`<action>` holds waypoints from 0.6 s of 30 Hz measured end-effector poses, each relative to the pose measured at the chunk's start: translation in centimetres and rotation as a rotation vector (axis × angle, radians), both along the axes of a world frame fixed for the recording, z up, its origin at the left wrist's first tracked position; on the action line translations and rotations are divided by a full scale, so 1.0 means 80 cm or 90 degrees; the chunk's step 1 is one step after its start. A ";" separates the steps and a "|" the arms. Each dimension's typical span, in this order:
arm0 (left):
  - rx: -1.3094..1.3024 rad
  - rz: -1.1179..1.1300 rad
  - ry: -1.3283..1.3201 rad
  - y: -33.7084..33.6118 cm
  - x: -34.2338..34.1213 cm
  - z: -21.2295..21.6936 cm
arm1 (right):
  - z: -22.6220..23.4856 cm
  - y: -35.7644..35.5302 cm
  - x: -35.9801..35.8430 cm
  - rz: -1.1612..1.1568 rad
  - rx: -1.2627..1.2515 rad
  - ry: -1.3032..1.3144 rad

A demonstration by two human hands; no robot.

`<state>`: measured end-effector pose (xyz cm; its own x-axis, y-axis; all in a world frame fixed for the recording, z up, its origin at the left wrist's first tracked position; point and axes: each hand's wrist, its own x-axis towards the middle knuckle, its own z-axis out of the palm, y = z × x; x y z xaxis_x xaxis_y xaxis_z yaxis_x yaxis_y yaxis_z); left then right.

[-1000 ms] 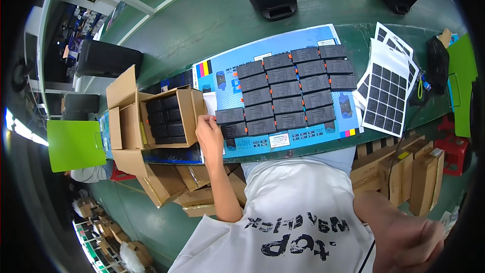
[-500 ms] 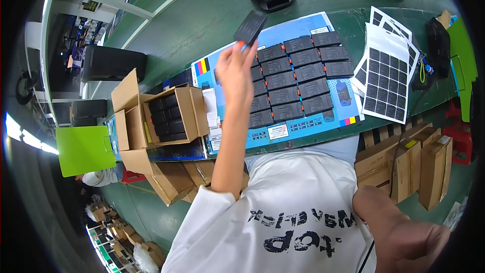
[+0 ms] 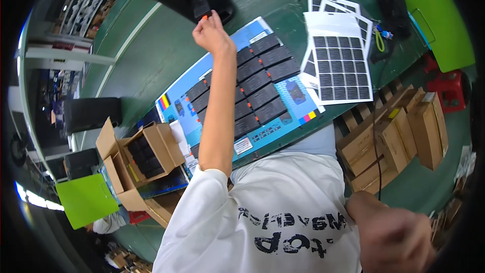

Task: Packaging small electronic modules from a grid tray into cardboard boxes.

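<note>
Green workbench [image 3: 166, 50] under blue printed sheet [image 3: 227, 106]; cardboard boxes [image 3: 394, 136] alongside

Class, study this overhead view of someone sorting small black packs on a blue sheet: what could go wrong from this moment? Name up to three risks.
1. The left hand is raised high, pinching a small black pack far beyond the blue sheet; a loose grip might drop it onto the green table.
2. The outstretched forearm crosses above the rows of black packs; lowering it carelessly might knock them out of line.
3. The open cardboard box sits at the table edge and might be nudged off.
</note>
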<state>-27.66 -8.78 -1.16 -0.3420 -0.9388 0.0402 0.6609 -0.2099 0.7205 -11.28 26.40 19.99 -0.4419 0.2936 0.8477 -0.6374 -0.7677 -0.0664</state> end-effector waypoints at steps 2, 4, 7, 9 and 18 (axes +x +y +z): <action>0.007 0.002 0.012 0.008 -0.014 0.002 | -0.013 0.072 -0.005 0.203 0.436 -0.091; 0.029 0.039 0.050 0.027 -0.034 0.005 | -0.017 0.067 -0.037 0.435 0.766 0.012; -0.003 0.052 0.070 0.018 -0.059 -0.003 | -0.050 -0.041 0.032 0.408 0.539 -0.042; -0.076 0.066 0.063 -0.018 -0.055 -0.027 | -0.049 -0.070 0.079 0.527 0.461 -0.020; -0.081 0.125 0.069 0.048 -0.076 0.014 | 0.036 -0.161 0.166 0.465 0.062 0.342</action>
<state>-33.78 -4.92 -0.03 -0.1410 -0.9718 0.1888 0.7545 0.0179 0.6561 2.03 13.52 22.88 -0.0279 0.0115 0.9995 0.0414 -0.9991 0.0127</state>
